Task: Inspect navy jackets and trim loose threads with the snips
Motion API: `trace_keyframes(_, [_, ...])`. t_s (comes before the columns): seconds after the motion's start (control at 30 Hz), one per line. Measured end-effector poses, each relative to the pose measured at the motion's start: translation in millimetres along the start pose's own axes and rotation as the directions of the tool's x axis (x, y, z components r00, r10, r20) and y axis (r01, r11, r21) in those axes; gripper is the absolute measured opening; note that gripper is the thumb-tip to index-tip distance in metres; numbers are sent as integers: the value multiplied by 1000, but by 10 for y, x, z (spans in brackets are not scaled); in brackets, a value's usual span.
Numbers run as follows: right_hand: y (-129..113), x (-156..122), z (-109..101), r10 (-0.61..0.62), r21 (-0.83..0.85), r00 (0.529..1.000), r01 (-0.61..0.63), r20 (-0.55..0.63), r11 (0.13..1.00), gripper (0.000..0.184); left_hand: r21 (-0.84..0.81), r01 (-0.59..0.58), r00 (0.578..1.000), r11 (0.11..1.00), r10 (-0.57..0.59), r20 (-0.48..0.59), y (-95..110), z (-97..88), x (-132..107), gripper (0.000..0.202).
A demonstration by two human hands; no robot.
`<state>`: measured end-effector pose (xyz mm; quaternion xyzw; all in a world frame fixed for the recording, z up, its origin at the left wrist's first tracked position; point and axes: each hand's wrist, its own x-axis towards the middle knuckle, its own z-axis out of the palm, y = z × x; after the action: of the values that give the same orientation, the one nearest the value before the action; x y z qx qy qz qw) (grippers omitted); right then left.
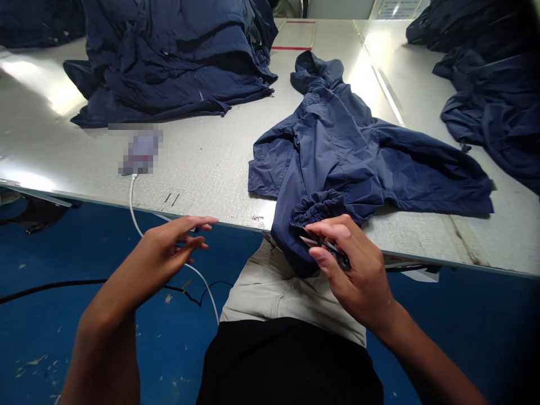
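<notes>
A navy hooded jacket [337, 152] lies spread on the grey table [202, 174], with one sleeve hanging over the near edge. My right hand [348, 261] is shut on small black-handled thread snips [333, 251], their metal blades touching the sleeve just under its gathered elastic cuff [314, 207]. My left hand [169, 244] hangs in the air just off the table edge, fingers apart and holding nothing. A white cable [137, 216] runs close below that hand.
Heaps of navy garments [169, 67] rest at the far left of the table, and another heap [493, 95] is at the right. A pixelated device [141, 152] sits on the table, its cable dropping to the blue floor [54, 315]. My lap is below the edge.
</notes>
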<state>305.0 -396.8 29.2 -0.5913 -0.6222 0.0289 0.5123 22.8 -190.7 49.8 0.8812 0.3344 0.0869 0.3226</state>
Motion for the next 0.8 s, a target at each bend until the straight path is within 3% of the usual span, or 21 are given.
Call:
trace_keyframes(0.1, [-17, -18, -28, 4, -18, 1000, -5, -13, 1000, 22, 94, -14, 979, 996, 32, -200, 64, -17, -36, 34])
trace_keyframes(0.17, [-28, -23, -104, 8, -50, 999, -10, -43, 999, 22, 158, -61, 937, 986, 111, -331, 149, 23, -28, 28])
trace_keyframes(0.27, [41, -15, -367, 54, -174, 986, -82, -160, 981, 22, 204, -84, 860, 975, 174, -480, 284, 127, 81, 19])
trace_keyframes(0.33, [196, -11, -652, 90, -310, 959, -175, -270, 935, 22, 213, -99, 831, 972, 198, -519, 369, 201, 233, 18])
trace_keyframes(0.43, [592, -36, -1179, 123, -553, 914, -336, -386, 762, 25, 149, -161, 857, 976, 213, -469, 538, 303, 538, 24])
trace_keyframes(0.53, [1036, -129, -1656, 256, -736, 879, -477, -403, 481, 30, 11, -286, 911, 958, 276, -305, 782, 407, 823, 27])
trace_keyframes(0.63, [1356, -260, -1962, 410, -794, 796, -563, -446, 229, 37, -85, -391, 917, 917, 379, -129, 1010, 525, 1033, 32])
trace_keyframes(0.7, [1482, -321, -2090, 470, -763, 713, -635, -520, 120, 38, -114, -401, 916, 909, 399, -43, 1094, 598, 1141, 39])
trace_keyframes(0.8, [1587, -320, -2236, 493, -695, 628, -716, -603, 61, 35, -152, -339, 937, 929, 348, 36, 1088, 680, 1286, 48])
